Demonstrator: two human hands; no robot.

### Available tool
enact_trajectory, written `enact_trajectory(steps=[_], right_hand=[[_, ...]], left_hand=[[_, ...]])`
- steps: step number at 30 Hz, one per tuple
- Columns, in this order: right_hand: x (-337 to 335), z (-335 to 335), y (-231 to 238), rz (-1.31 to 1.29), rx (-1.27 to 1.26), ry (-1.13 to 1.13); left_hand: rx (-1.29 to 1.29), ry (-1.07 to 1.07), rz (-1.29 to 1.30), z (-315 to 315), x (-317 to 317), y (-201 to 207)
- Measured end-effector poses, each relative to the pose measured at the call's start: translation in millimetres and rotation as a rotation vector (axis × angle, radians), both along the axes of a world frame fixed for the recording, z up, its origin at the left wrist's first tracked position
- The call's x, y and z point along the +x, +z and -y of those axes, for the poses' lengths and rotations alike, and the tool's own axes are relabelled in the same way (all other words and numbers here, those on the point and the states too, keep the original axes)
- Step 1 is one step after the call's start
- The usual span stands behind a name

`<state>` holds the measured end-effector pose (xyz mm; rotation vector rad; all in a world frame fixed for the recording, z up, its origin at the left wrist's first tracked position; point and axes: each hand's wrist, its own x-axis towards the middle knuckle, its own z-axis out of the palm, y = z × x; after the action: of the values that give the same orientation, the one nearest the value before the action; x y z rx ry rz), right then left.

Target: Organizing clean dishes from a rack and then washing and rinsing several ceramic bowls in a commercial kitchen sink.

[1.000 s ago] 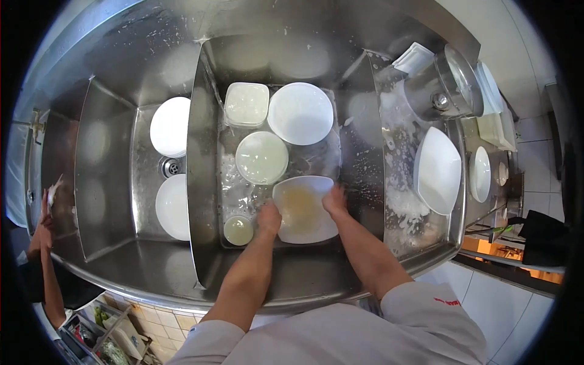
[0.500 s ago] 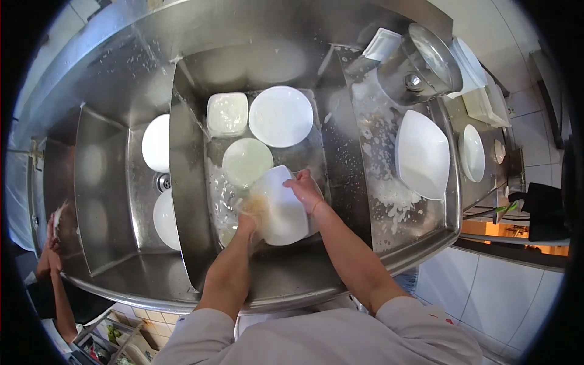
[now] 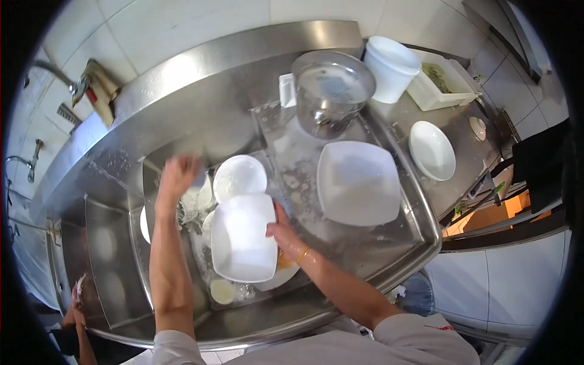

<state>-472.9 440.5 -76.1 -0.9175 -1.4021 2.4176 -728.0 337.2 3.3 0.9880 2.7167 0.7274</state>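
Tiled wall [image 3: 201, 21] behind a long steel sink [image 3: 280, 319]; bench [image 3: 432, 188] off to the right with a white oval bowl [image 3: 432, 151]. Foam-streaked drainboard beside the basin carries a squarish white dish [image 3: 359, 182] and a steel pot [image 3: 328, 115].

White rectangular dish [image 3: 244, 237] over the middle basin, overlapping another pale dish [image 3: 278, 281] below it; contact between the two not clear. Long axis runs roughly away from the body. Right hand [image 3: 287, 234] the nearer: on the dish's right edge, thumb over the rim, fingers out of sight beneath, pinching it. Left hand [image 3: 180, 175] well apart, beyond and left of the dish, near the basin's far left side; blurred, cannot tell whether curled or gripping anything. Round white bowl [image 3: 241, 176] just past the dish's far edge.

Against half a second ago: both hands were at the dish; now only the right. View swung, more wall showing.
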Motion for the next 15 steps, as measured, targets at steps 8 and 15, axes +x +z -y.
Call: enact_trajectory(steps=[8, 15], right_hand=[[33, -42, -29, -0.032, -0.315, 0.038], [38, -67, -18, -0.035, -0.608, -0.064]], left_hand=[[-0.273, -0.831, -0.194, -386, 62, 72], [0.179, -0.599, -0.016, -385, 65, 62]])
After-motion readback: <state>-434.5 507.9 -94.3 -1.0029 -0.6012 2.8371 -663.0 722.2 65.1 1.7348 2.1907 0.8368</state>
